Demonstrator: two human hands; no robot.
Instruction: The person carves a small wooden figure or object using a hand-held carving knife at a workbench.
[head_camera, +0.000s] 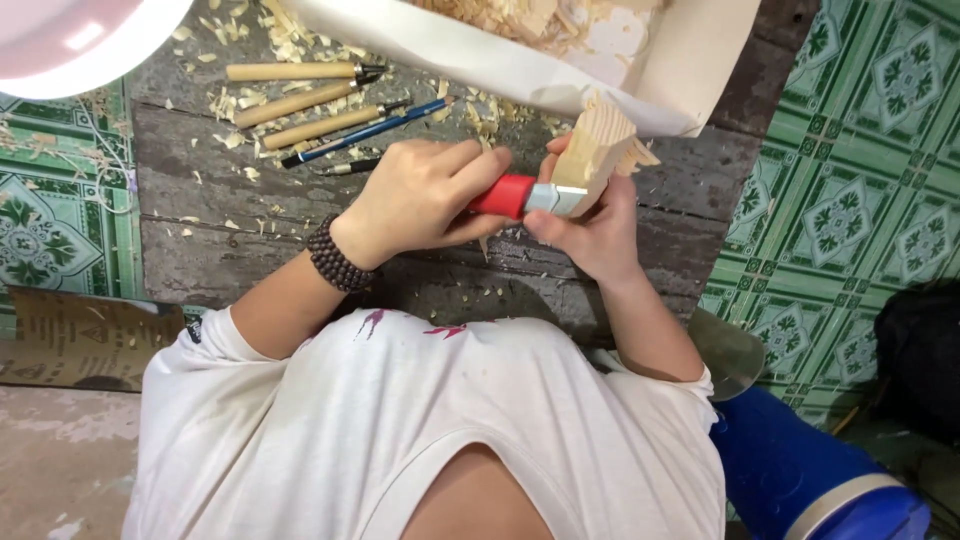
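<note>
Nearest the head camera, filling the bottom of the frame, is the person's white shirt (430, 420), with a blue container (810, 480) at the lower right. Above it, at mid-frame, both hands meet over the dark wooden desk (200, 240). On the frame's left side, the left hand (420, 195), with a dark bead bracelet (335, 255) at the wrist, has its grip wrapped tight around the red handle of a carving knife (505, 193), whose long axis runs almost level across the frame, metal collar pointing right. Directly at that end sits the pale wood block (595, 155), so the block lies just right of the knife grip and touching the tool's tip; its long axis tilts up toward the upper right. Underneath it, the right hand (595, 235) cradles the block, fingers curled closed around its lower part and thumb pressed near the collar. Both hands are equally close to the block. Toward the upper left lie wooden-handled carving tools (300, 100) and a blue pencil (365, 132) among wood shavings (235, 30), well apart from the hands. A white sheet (690, 70) heaped with shavings crosses the top, just behind the block.
</note>
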